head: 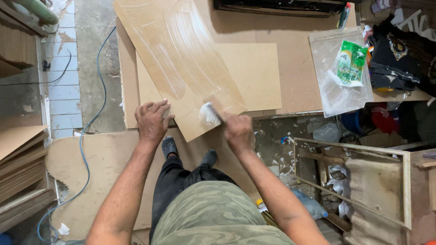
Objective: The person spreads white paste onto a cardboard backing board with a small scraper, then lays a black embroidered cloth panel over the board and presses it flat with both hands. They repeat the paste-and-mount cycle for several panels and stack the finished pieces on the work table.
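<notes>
Left hand: the left hand [152, 120] lies palm down, fingers spread and flat, on the near left edge of the board [181, 63]. It grips nothing; it presses, which looks meant to keep the board from sliding under the strokes.

Right hand: the right hand [237, 129] is closed around a brush [210, 114], bristle end pointing away and to its left. The hand is blurred, so the exact finger hold cannot be told.

Brush: its white-loaded tip touches the board's near corner, just left of the right hand, between the two hands.

Board: a long tan panel, lying at a slant, running from the hands up and away to the far left. White streaks sweep along its length, a sign that the coat is spread in long arcs. Its near corner overhangs the table edge toward the person, within easy reach of both hands.

Under the board: a second, smaller panel [254, 75] lies flat beyond the right hand, and both rest on the table [295, 59], which gives a level backing.

Far right of the right hand: a clear plastic sheet [331, 90] smeared white, with a green pouch [350, 63] on it, kept off the work but within reach.

Below the hands: the person's dark shoes [169, 146] on a floor sheet [104, 159]; a blue cable [84, 149] trails left of the left hand.
</notes>
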